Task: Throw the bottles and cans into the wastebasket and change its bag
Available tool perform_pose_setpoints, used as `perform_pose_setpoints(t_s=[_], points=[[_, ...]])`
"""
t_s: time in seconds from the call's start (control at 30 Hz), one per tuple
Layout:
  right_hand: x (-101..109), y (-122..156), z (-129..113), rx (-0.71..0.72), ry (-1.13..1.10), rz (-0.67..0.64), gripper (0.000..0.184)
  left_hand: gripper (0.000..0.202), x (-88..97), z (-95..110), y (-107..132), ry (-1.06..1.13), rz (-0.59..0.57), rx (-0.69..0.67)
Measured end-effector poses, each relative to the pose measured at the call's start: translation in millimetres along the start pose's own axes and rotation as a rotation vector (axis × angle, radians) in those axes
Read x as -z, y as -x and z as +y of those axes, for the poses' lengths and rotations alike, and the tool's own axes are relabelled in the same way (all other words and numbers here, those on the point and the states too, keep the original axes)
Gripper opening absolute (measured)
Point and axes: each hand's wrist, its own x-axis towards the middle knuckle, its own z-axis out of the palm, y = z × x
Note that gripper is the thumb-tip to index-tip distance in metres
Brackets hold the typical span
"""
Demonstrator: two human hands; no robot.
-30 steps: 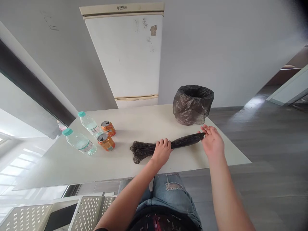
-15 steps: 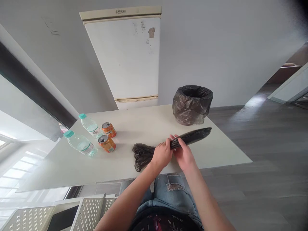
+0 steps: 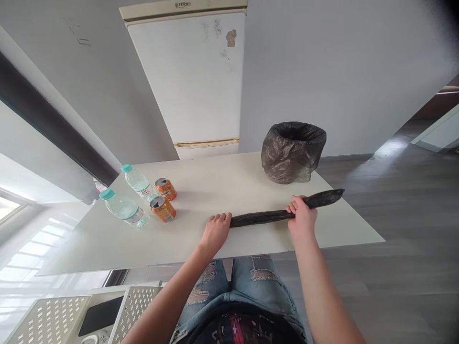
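Observation:
A dark plastic bag, bunched into a long thin strip, lies stretched across the near part of the white table. My left hand is closed over its left end and presses it onto the table. My right hand is wrapped round the strip near its right end. The bag's tip sticks out past my right hand, slightly raised.
A small bin lined with a dark bag stands at the table's far right. Two water bottles and two orange cans sit at the left. A white fridge stands behind the table. A perforated white chair is at lower left.
My right hand slid from the bag's middle out toward its right end, pulling the strip thinner and straighter. My left hand moved left over the bag's bunched end, which no longer shows.

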Motion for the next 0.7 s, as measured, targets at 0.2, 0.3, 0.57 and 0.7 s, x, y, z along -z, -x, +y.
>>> perform_pose_setpoints(t_s=[0.2,0.3,0.57,0.7], points=[[-3.8,15.7,-7.3,0.601,1.106,-0.514,0.013,0.024,-1.5,-3.4,3.0,-0.008,0.007,-0.004],[-16.8,32.5,-15.3,0.754,1.461,-0.802,0.024,0.024,0.8,-3.6,3.2,0.023,0.009,0.01],[-52.6,74.5,-17.7,0.695,1.687,-0.839,0.009,0.055,-5.4,-20.3,14.1,0.416,0.134,0.042],[-61.1,82.0,-13.3,0.692,1.704,-0.82,0.006,0.069,-4.1,-31.9,28.1,0.674,0.244,-0.005]])
